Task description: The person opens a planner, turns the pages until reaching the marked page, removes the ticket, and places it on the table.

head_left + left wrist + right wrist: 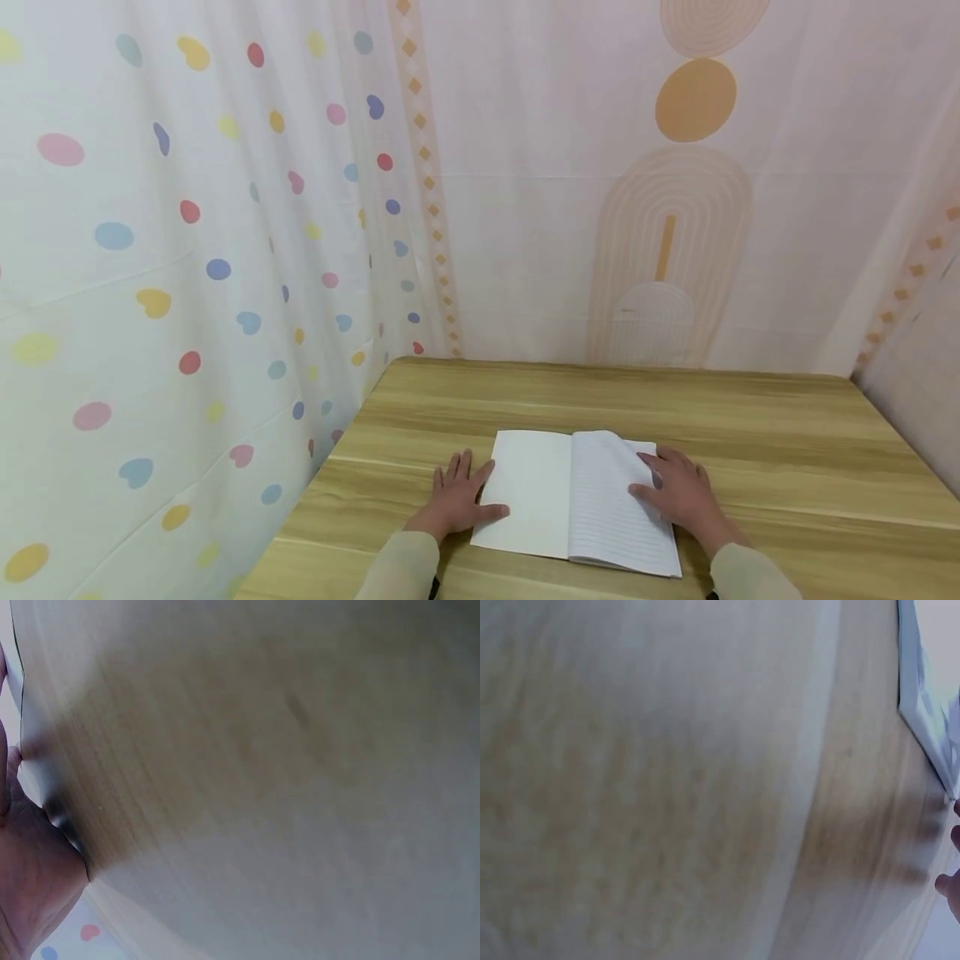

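Note:
A notebook lies spread on the table, with a blank left page (531, 492) and a lined right page (609, 508). My left hand (456, 498) rests at the blank page's left edge, fingers spread on the table side and thumb over the page. At the right side, my right hand (681, 492) holds the lined page near its outer edge, thumb over it and index finger by the raised edge. The page's upper right part curls up off the sheets below. The left wrist view shows part of my left hand (37, 866); the right wrist view catches only fingertips (946, 885) and a corner of the notebook (922, 712).
The wood-grain table (810, 467) extends around the notebook. A dotted curtain (187, 317) hangs along the left side, and a pale patterned curtain (525, 250) hangs behind the table's far edge.

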A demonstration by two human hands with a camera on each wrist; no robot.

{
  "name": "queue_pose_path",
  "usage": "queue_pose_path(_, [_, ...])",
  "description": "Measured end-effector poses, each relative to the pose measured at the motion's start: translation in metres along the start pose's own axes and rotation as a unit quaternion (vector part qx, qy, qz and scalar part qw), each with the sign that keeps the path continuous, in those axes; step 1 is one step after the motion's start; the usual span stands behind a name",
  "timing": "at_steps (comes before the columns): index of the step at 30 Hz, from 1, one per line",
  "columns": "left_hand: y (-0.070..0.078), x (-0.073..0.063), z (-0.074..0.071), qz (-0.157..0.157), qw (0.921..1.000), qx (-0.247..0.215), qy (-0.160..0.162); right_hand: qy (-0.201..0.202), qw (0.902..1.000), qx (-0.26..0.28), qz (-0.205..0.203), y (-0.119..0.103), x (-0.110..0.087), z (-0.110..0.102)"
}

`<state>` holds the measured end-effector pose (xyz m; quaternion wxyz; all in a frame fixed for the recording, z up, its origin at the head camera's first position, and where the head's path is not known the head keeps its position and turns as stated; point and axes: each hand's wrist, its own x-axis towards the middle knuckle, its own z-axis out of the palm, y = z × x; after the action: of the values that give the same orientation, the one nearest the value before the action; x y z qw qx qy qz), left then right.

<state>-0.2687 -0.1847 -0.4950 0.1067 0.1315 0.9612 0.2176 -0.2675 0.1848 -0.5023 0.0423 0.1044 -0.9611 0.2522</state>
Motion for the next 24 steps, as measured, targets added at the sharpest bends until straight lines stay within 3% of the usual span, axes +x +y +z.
queue_pose_path(5, [-0.001, 0.001, 0.001, 0.001, 1.0000, 0.001, 0.001, 0.026, 0.9989, 0.034, 0.019, -0.007, 0.004, -0.002])
queue_pose_path(8, [-0.003, 0.003, 0.002, 0.001, 1.0000, 0.001, 0.002, 0.019, 0.9945, 0.088, 0.053, -0.014, 0.006, -0.006])
queue_pose_path(14, [-0.006, 0.005, 0.004, -0.002, 1.0000, 0.002, 0.002, 0.029, 0.9724, 0.216, 0.083, -0.022, 0.008, -0.014])
queue_pose_path(21, [-0.004, 0.004, 0.002, 0.000, 1.0000, 0.002, 0.002, 0.062, 0.9602, 0.262, 0.075, -0.035, 0.014, -0.023])
queue_pose_path(24, [-0.006, 0.005, 0.003, 0.003, 1.0000, -0.003, 0.001, 0.072, 0.9443, 0.310, 0.082, -0.045, 0.016, -0.027])
